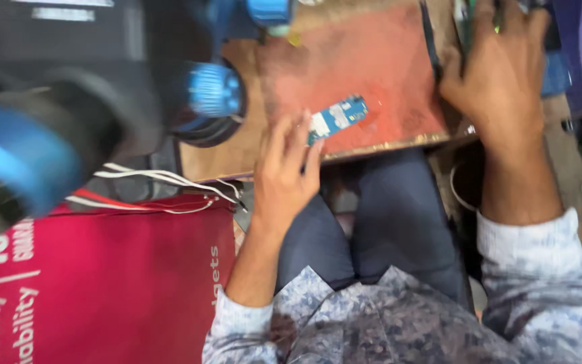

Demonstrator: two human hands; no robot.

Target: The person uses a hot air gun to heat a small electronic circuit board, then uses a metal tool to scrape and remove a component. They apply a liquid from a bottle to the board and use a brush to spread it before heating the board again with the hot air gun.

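Note:
My left hand (283,176) holds a small blue circuit board (337,117) by its near end, resting it on a worn red mat (365,67) on the workbench. My right hand (500,74) reaches to the far right edge of the mat, its fingers spread over tools there. What the fingers touch is hidden and blurred. A thin dark tool (430,40) lies beside that hand on the mat.
A black device with blue rings (211,101) stands left of the mat. A red bag with white lettering (102,283) lies at lower left, white and red wires (163,185) above it. My knees in dark trousers (378,222) are under the bench edge.

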